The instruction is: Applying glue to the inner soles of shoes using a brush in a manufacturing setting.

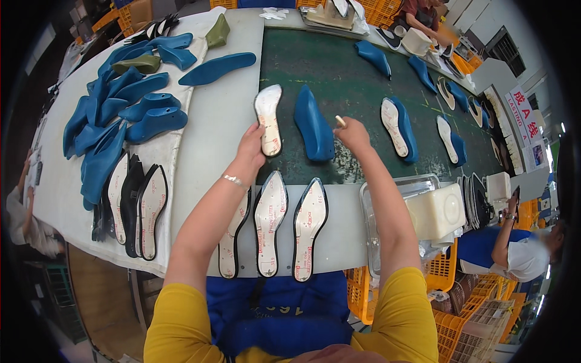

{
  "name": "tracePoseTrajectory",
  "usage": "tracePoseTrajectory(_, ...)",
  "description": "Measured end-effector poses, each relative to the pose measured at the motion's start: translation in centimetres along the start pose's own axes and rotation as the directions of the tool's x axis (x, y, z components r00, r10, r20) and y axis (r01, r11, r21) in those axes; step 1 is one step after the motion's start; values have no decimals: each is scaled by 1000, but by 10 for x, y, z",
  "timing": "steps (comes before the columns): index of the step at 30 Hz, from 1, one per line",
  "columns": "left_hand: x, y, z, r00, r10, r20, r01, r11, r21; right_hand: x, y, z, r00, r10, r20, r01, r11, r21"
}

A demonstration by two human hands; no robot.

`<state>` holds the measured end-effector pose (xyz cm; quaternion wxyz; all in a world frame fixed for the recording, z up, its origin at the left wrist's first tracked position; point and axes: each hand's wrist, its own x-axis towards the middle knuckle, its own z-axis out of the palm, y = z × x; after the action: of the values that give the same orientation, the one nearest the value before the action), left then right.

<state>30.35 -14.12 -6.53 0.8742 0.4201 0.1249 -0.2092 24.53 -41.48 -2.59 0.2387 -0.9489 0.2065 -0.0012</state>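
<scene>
My left hand (pixel 252 145) grips a white insole (pixel 269 115) by its edge, holding it upright over the green work surface (pixel 290 60). Beside it a blue shoe last (pixel 313 127) lies on the green surface, between my two hands. My right hand (pixel 353 137), fingers closed, holds a short pale stick-like handle (pixel 341 121) next to the last; its other end is hidden. Nearer to me, three white insoles with black edges, among them a middle one (pixel 272 221), lie in a row on the pale tabletop (pixel 351 224).
Many blue lasts (pixel 109 103) are heaped at the left, beside stacked black-edged insoles (pixel 151 212). On the right, a last with an insole (pixel 396 130) and several others sit on the green surface. A metal tray (pixel 369 230) holds a cream container (pixel 439 210). Two co-workers stand at the right.
</scene>
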Motion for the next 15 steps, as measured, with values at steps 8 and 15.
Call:
tracePoseTrajectory(8, 65, -88, 48, 976, 141, -169, -95, 963, 251, -108, -54, -74, 933, -267, -241, 351, 818, 455)
tracePoseTrajectory(15, 27, -97, 69, 920, 376, -114, 5, 279, 960, -199, -27, -88, 945, -218, -244, 323, 731, 600)
